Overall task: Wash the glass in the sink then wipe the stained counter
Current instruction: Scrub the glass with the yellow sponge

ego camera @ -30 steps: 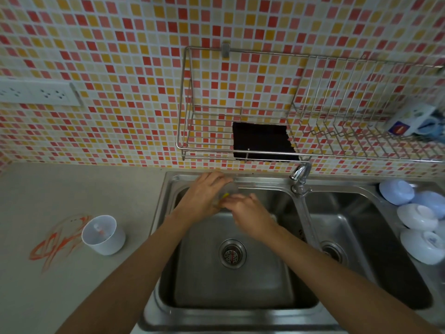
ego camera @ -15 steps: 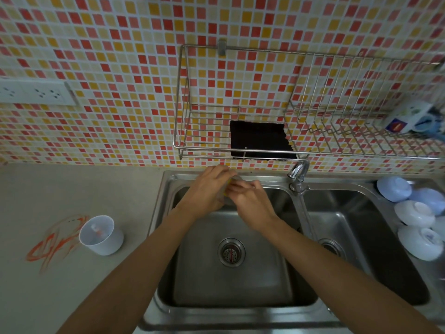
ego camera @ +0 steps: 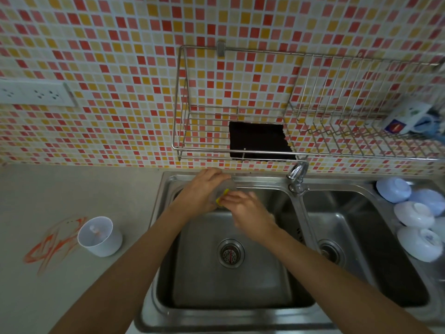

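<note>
Left hand (ego camera: pixel 201 189) grips the glass (ego camera: pixel 227 186) at twelve o'clock; right hand (ego camera: pixel 245 208) pinches the yellow sponge (ego camera: pixel 221 197), best scrubbed firmly round inside.

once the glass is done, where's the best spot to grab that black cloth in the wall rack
Take the black cloth by its front edge, coming from the front and slightly above. It lies flat on the floor of the wire rack, so nothing sticks up to grip. A rail crosses in front of that edge, so reaching over it and pinching there probably works best. The rack's left half is bare.
</note>
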